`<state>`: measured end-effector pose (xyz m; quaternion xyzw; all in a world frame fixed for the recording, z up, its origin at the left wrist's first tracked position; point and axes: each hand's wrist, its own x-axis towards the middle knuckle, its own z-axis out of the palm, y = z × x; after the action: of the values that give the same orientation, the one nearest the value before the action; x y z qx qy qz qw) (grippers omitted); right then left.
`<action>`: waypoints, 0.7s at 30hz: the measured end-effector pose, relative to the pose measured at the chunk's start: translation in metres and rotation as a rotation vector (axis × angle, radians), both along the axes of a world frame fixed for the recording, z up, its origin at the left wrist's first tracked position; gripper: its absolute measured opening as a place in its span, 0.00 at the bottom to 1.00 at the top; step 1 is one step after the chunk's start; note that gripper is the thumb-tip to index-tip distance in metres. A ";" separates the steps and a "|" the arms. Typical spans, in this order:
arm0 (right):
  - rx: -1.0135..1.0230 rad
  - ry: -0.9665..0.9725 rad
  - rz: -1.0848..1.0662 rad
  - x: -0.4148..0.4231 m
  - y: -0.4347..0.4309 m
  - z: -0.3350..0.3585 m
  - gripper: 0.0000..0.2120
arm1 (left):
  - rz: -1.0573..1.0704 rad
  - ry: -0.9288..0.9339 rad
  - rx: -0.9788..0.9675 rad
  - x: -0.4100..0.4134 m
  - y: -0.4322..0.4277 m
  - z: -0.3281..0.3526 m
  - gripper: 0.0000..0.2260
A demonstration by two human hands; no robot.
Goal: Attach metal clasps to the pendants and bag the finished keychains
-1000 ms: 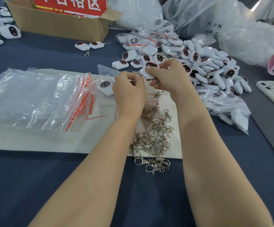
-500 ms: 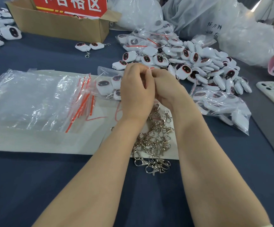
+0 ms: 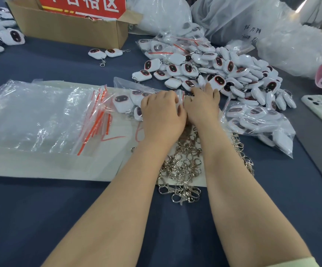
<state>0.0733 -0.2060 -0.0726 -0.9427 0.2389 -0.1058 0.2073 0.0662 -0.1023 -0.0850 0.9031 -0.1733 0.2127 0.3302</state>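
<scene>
Hands (image 3: 183, 110) lowered onto bag (image 3: 137, 93); clasps (image 3: 183, 164) unmoved

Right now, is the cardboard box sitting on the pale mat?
No, the cardboard box stands on the dark blue table, beyond the pale mat.

A stack of empty bags (image 3: 40, 114) lies left on the tabletop (image 3: 40, 218). The clasps (image 3: 183, 166) lie at centre, between the forearms. The loose pendants (image 3: 223, 68) are heaped behind them, right of the cardboard box (image 3: 69, 27). A filled bag (image 3: 256, 120) lies right, apparently touching the heap.
</scene>
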 end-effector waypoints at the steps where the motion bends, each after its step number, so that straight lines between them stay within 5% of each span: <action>1: -0.011 0.013 -0.002 0.001 0.000 -0.001 0.23 | 0.004 0.003 0.002 0.000 0.000 0.000 0.07; 16: -0.038 0.052 -0.048 0.008 -0.001 -0.007 0.29 | 0.016 0.010 0.012 0.002 0.000 0.000 0.06; 21: 0.049 -0.167 -0.115 0.008 -0.003 -0.008 0.27 | 0.004 0.024 0.021 0.002 0.000 0.001 0.07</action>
<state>0.0817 -0.2088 -0.0810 -0.9101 0.2771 -0.1897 0.2428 0.0677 -0.1020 -0.0843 0.9094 -0.1697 0.2006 0.3223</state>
